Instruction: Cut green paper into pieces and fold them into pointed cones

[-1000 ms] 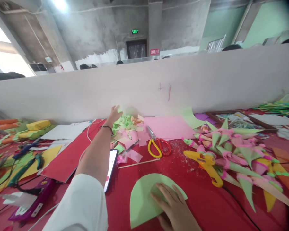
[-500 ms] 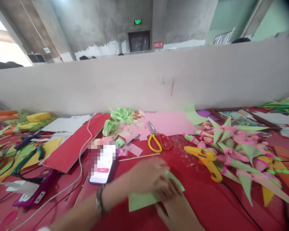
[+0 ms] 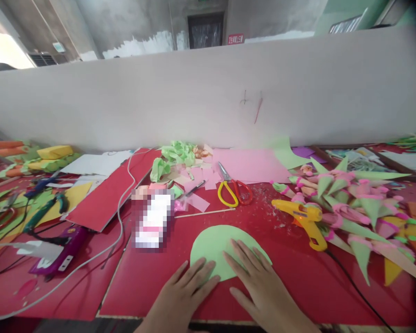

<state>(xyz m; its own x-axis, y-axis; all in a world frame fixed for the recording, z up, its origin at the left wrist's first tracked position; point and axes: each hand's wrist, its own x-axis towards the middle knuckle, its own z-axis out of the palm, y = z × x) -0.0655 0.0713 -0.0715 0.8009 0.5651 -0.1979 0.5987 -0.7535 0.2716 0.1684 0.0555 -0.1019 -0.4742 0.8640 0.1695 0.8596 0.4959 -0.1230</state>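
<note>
A light green paper piece (image 3: 218, 245) with a curved far edge lies flat on the red table (image 3: 152, 286). My left hand (image 3: 189, 289) rests with fingers spread on its near left part. My right hand (image 3: 258, 282) lies open across its right part, thumb apart on the red surface. Beyond the paper is a thin stick (image 3: 204, 213), and behind that are scissors (image 3: 232, 187) with one yellow and one red handle. To the right of the paper sits a yellow glue gun (image 3: 303, 219).
A phone (image 3: 154, 219) lies left of the paper. Paper cones (image 3: 360, 208) are heaped at the right. A purple power strip (image 3: 62, 254), pliers (image 3: 46, 210) and a white cable (image 3: 119, 222) occupy the left. A pale partition (image 3: 159, 101) stands behind.
My left hand has moved back from across the paper to its near left edge. Both hands now lie flat, and the paper's curved far edge shows. The view has tilted down.
</note>
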